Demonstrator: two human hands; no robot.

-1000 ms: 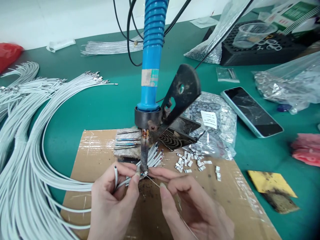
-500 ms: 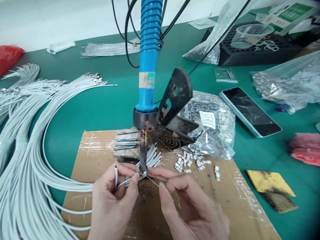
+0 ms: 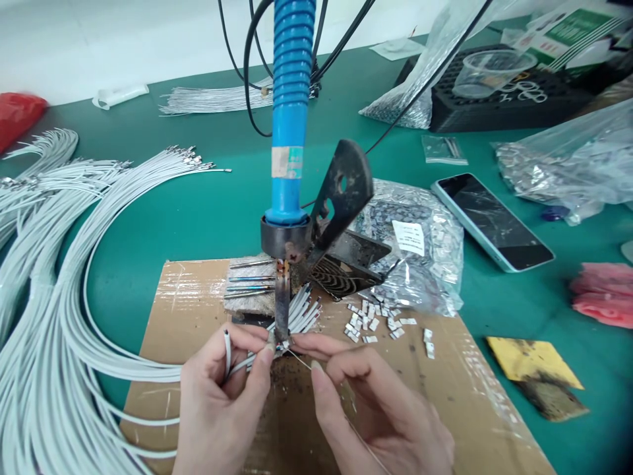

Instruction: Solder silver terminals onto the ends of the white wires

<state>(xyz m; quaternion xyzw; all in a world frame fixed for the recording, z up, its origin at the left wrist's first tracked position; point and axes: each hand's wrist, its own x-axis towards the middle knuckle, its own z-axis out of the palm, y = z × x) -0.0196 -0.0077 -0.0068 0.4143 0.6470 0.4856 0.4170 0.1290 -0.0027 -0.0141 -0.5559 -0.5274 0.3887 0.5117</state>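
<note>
Clock centred on your fingertips. Blue-handled soldering iron (image 3: 287,191) in the way at 12, near upright, its dark tip down between your hands. Black bracket (image 3: 346,191) angles off at 1. Short wires (image 3: 305,312) lie close behind the tip, also 1. Clear bag (image 3: 440,244) and phone (image 3: 494,221) at 2; loose white pieces (image 3: 374,324) between 2 and 3; yellow sponge (image 3: 539,359) at 3, scorched. Big cable bundle (image 3: 64,316) sweeps through 8 to 10.

Your left hand (image 3: 225,389) is pinched on a white cable (image 3: 242,363), just left of the tip. Your right hand (image 3: 378,402) grips a thin wire (image 3: 299,359), which slants up to the same spot.

Surface: speckled brown cardboard (image 3: 459,376) on a green table (image 3: 198,218); pale wall (image 3: 99,39) beyond, towards 11.

Hard to make out: the join under the tip, screened by fingers. Iron's top and the bundle's left side cut off by the frame. Can't tell whether the cable end (image 3: 227,346) poking up at 9 belongs to your pinched cable.
</note>
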